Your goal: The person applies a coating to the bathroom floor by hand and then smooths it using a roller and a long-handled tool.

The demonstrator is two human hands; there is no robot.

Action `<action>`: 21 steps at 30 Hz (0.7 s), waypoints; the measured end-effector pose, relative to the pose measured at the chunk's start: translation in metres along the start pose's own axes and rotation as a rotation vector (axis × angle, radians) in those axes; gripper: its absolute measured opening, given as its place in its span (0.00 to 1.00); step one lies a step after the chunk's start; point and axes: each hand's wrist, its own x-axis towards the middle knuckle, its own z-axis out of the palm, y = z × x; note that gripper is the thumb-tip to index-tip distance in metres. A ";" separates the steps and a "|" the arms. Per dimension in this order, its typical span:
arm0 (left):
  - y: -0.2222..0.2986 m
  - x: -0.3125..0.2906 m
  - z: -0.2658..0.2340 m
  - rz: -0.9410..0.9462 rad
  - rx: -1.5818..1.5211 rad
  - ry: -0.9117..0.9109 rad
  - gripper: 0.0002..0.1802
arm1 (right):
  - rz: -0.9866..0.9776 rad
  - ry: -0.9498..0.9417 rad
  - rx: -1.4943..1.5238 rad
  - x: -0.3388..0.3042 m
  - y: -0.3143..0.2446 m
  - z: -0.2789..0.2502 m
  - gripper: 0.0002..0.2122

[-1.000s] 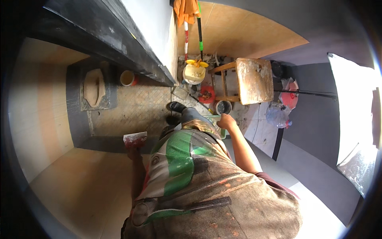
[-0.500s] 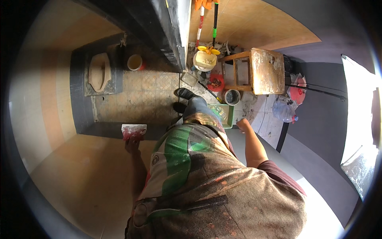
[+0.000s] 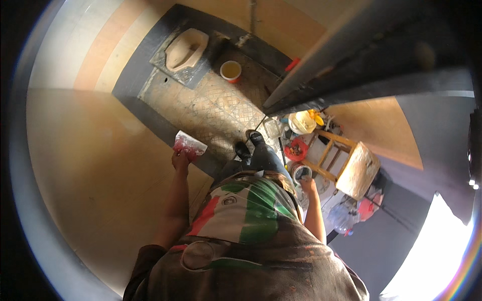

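Red-and-white scraper [image 3: 191,144] out on person's left, red end clasped in left hand's [image 3: 179,159] fingers. Right hand [image 3: 308,185] overlapping small bucket [image 3: 294,171] in view; can't tell whether fingers grip. Wooden stool [image 3: 359,169] beyond, squat toilet [image 3: 186,49] across floor.

A washroom (squat toilet [image 3: 187,49], tiled floor [image 3: 217,108])
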 end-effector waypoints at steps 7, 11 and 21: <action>-0.009 0.017 0.011 -0.035 -0.050 0.039 0.17 | 0.058 -0.179 -0.384 -0.019 -0.079 -0.039 0.30; -0.010 0.025 0.029 0.099 0.115 -0.036 0.22 | -0.066 -0.259 -0.484 0.042 -0.086 -0.022 0.29; -0.165 0.091 0.015 0.069 -0.396 0.022 0.22 | -0.038 -0.286 -0.836 0.172 -0.106 0.036 0.18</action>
